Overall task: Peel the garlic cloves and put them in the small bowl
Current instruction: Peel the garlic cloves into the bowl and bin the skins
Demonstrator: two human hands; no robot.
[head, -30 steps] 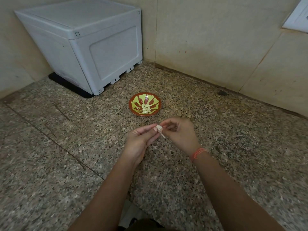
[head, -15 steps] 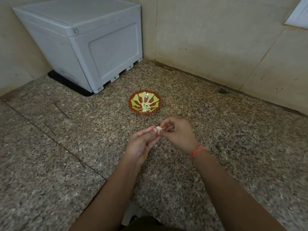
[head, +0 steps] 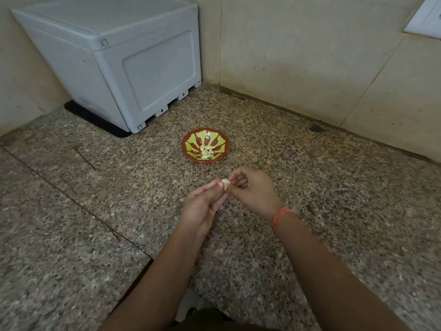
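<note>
Both hands meet above the speckled granite table, just in front of the small bowl but not touching it. Between them is 1 garlic clove, pale and partly covered by the fingertips, so how much skin remains on it cannot be told.

The left hand reaches in from below with its fingers stretched forward, and its thumb and forefinger pinch the near side of the clove. The right hand comes from the other side, its fingers curled inward, and its thumb and forefinger pinch the clove too. An orange thread bracelet circles the right wrist.

The small bowl is red-brown with a yellow-green petal pattern. It stands upright on the table, near the middle of the view. A small heap of peeled cloves lies in its bottom, a little toward the near side.

Behind the bowl and to the left, a grey plastic box with a closed lid sits in the corner on a black mat. Beige tiled walls border the table at the back. A dark spot lies at the foot of the wall on the right, well apart from the bowl. A white frame shows at the upper right edge.
</note>
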